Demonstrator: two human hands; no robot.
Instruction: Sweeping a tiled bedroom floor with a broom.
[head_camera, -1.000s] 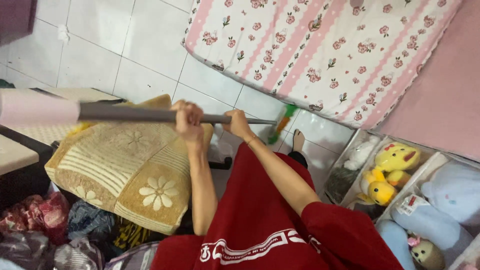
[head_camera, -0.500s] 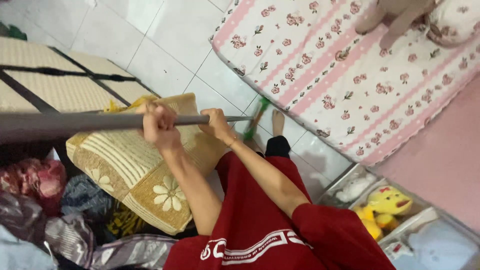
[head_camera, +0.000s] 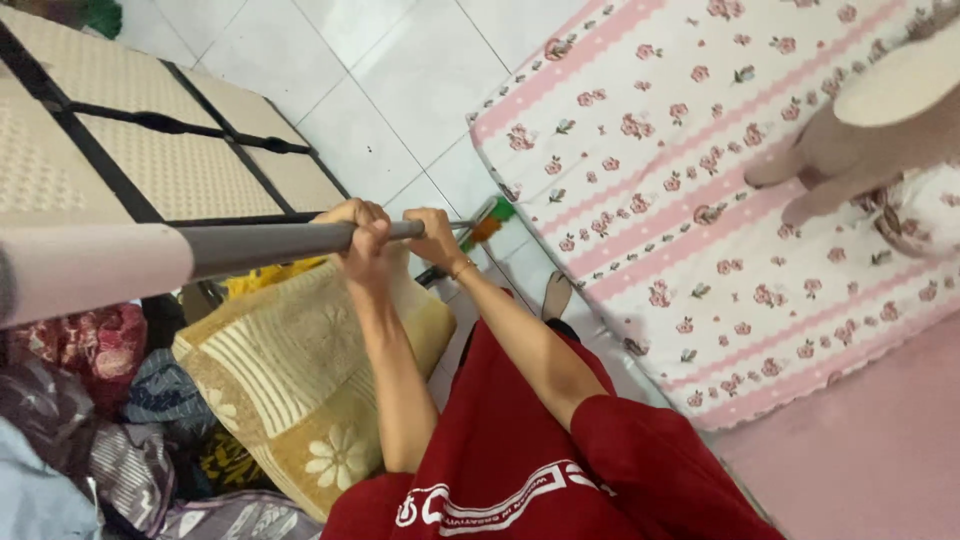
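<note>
There is only one camera. It sits on the person's head and looks almost straight down. It is tipped a bit forward, so the floor ahead fills the top of the picture and the person's own body fills the bottom. The red shirt (head_camera: 520, 460) is very close, right under the camera. Both arms reach away from it toward the middle. The long grey handle (head_camera: 200, 250) comes in from the left edge, big and blurry there because it is so near. The white tiled floor (head_camera: 400, 60) is farther off. The flowery mattress (head_camera: 700, 200) runs off the right side. No other view shares this scene.
</note>
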